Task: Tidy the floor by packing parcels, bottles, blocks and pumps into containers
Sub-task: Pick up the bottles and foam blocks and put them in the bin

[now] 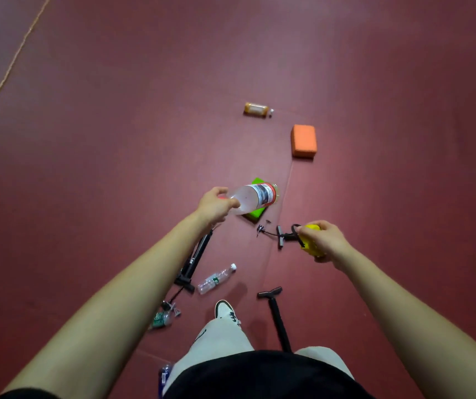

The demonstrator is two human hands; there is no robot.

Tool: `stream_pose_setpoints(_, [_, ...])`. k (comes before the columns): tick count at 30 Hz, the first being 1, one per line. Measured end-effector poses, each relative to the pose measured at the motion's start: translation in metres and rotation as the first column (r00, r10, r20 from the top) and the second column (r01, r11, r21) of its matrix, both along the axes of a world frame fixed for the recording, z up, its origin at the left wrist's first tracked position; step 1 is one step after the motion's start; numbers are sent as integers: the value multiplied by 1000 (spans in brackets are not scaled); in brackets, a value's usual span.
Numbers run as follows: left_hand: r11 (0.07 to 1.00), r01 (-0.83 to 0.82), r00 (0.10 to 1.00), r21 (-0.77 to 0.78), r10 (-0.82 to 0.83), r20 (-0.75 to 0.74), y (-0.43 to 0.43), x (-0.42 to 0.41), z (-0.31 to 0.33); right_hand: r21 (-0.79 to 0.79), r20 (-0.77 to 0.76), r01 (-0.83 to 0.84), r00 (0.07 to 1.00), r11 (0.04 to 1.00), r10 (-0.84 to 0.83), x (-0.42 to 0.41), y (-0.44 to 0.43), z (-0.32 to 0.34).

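From my head camera, my left hand (215, 203) is closed around the neck of a large clear bottle (255, 197), held above the green block (255, 213). My right hand (324, 240) is closed on a yellow pump (311, 243), just right of this block. Much is left — beyond the block lie an orange block (303, 140) and an amber bottle (257, 109); nearer to me two black pumps (193, 260) and a small bottle (216, 279). No container is visible.

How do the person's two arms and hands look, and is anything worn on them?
Both forearms are bare down to the wrists. The left hand and the right hand wear no gloves, and no watch, ring or bracelet is visible. A dark sleeve edge shows only at the bottom left corner, high on the left arm.
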State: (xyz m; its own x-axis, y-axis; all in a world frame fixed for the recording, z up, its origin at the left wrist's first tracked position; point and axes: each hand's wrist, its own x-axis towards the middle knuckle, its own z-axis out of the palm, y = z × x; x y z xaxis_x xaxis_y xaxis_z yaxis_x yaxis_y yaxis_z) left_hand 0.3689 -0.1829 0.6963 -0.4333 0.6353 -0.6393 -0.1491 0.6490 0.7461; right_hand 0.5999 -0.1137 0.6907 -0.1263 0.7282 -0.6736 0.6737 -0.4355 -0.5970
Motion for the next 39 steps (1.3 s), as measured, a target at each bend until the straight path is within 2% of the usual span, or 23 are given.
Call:
stream_pose_setpoints(9, [925, 377, 924, 49, -372, -91, 20, 163, 13, 88, -29, 319, 948, 944, -318, 178, -69, 15])
stream_pose_setpoints(18, [732, 671, 741, 117, -660, -119, -32, 392, 24, 193, 58, 551, 819, 812, -570, 385, -217, 15])
stream_pose_setpoints(22, [598, 791, 610, 126, -785, -104, -66, 486, 36, 188, 23, 695, 704, 695, -710, 459, -280, 20])
stream_pose_setpoints(24, [512, 850, 525, 126, -842, -121, -85, 533, 42, 178, 1, 774, 617, 608, -787, 493, -309, 21])
stream_pose_setpoints(33, [228, 966, 244, 120, -960, -140, -124, 697, 59, 175, -88, 938, 316, 298, -945, 602, -385, 14])
stream_pose_setpoints(39, [85, 991, 98, 107, -987, -127, -130, 812, 50, 191, -67, 964, 203, 188, -977, 690, -410, 3])
